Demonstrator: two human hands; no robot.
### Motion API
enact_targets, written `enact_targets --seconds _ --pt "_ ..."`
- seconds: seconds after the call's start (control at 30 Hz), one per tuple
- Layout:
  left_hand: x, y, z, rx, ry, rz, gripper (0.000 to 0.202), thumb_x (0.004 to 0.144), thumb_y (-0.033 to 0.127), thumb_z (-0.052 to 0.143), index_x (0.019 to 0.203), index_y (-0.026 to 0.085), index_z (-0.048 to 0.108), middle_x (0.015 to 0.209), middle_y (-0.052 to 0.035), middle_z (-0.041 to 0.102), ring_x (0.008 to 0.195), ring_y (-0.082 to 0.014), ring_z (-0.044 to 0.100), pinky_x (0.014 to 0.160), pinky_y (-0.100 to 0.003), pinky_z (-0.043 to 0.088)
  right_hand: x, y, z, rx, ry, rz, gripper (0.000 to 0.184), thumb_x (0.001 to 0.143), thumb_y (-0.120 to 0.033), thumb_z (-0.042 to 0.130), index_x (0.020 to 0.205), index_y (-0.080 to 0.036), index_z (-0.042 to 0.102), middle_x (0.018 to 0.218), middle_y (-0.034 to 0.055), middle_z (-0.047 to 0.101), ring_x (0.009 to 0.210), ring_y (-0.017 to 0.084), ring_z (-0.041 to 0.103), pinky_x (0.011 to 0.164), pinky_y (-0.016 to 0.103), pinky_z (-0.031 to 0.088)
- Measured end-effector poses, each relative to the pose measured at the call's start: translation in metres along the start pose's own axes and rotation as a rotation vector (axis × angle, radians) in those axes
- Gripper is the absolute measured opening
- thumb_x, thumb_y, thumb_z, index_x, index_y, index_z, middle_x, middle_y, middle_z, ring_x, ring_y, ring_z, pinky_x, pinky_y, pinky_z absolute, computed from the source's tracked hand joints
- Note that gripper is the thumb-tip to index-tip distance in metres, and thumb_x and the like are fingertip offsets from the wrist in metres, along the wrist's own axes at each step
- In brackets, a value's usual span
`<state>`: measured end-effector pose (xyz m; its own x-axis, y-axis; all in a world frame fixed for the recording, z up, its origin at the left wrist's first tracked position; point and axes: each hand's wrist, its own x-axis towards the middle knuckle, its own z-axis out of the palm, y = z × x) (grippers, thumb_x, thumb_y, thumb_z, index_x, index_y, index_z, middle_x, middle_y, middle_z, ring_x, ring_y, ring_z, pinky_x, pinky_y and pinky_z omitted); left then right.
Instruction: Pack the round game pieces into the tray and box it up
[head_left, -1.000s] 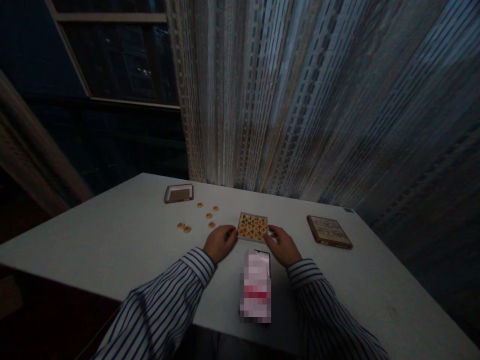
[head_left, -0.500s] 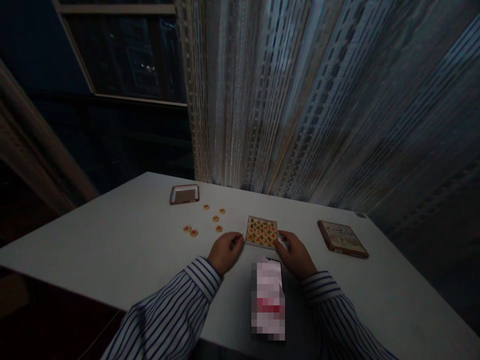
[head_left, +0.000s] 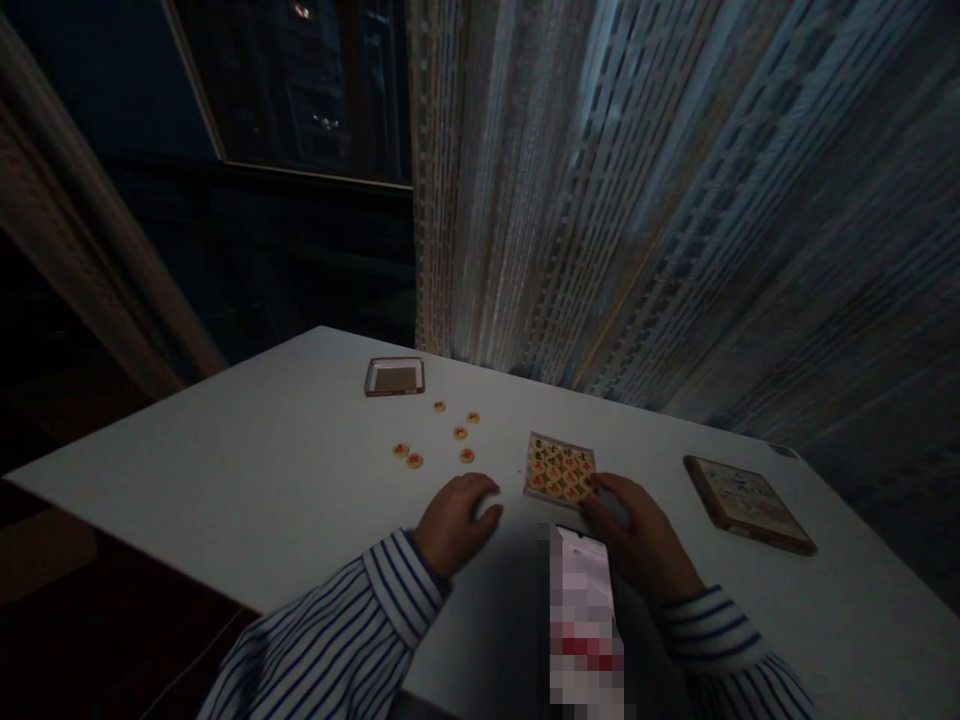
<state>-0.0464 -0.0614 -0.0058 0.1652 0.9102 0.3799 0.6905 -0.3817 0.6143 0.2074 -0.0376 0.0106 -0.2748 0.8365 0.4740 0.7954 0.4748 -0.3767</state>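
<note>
A shallow tray [head_left: 527,476] holds rows of round Chinese chess pieces [head_left: 555,473] with red and black characters. My right hand [head_left: 637,535] pinches the tray's front right corner between thumb and fingers; its fingertips partly cover the pieces there. Left of the tray and apart from it, my left hand [head_left: 457,525] is just above the table, thumb and fingers spread with nothing between them. Several loose chess pieces [head_left: 460,433] with red marks lie scattered beyond my left hand.
A phone [head_left: 589,590], partly blurred out, lies in front of the tray. At the back left of the white table [head_left: 300,440] sits an open box lid [head_left: 395,377]. A flat printed box [head_left: 750,500] rests on the right. Behind hangs a string curtain [head_left: 510,200].
My left hand has let go of the tray's left edge, drawn back from it and opened. My right hand stays at the tray's right side. The view has shifted, so everything appears further right.
</note>
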Motion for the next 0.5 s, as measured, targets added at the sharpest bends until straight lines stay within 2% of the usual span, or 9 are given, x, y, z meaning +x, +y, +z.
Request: enact_targets --seconds 0.17,0.3,0.5 --pt "-0.009 -0.007 -0.02 0.056 -0.035 0.026 0.022 0.076 0.022 0.056 0.097 0.017 0.06 0.103 -0.0088 0.063 0.098 -0.0221 0.057 0.089 -0.038 0.044 0.006 -0.015 0.001 -0.011 -0.072 -0.094 0.029 0.082 -0.037 0.047 0.099 -0.018 0.06 0.096 0.0112 0.066 0.087 0.024 0.061 0.075 0.039 0.049" --pt "-0.011 -0.018 -0.039 0.06 -0.036 -0.001 0.023 0.078 0.026 0.054 0.1 0.019 0.059 0.102 -0.0076 0.064 0.097 -0.0215 0.057 0.088 -0.038 0.044 0.011 -0.028 0.004 -0.035 -0.128 -0.171 0.026 0.082 -0.034 0.048 0.099 -0.019 0.06 0.091 0.0097 0.067 0.082 0.022 0.062 0.07 0.036 0.049" --pt "-0.008 -0.042 -0.068 0.092 0.075 -0.082 0.025 0.078 0.026 0.052 0.1 0.017 0.06 0.095 -0.0075 0.066 0.088 -0.0191 0.06 0.085 -0.035 0.046 0.023 -0.046 0.003 -0.04 -0.182 -0.238 0.022 0.081 -0.03 0.048 0.098 -0.022 0.061 0.092 0.0079 0.067 0.084 0.022 0.062 0.072 0.036 0.047"
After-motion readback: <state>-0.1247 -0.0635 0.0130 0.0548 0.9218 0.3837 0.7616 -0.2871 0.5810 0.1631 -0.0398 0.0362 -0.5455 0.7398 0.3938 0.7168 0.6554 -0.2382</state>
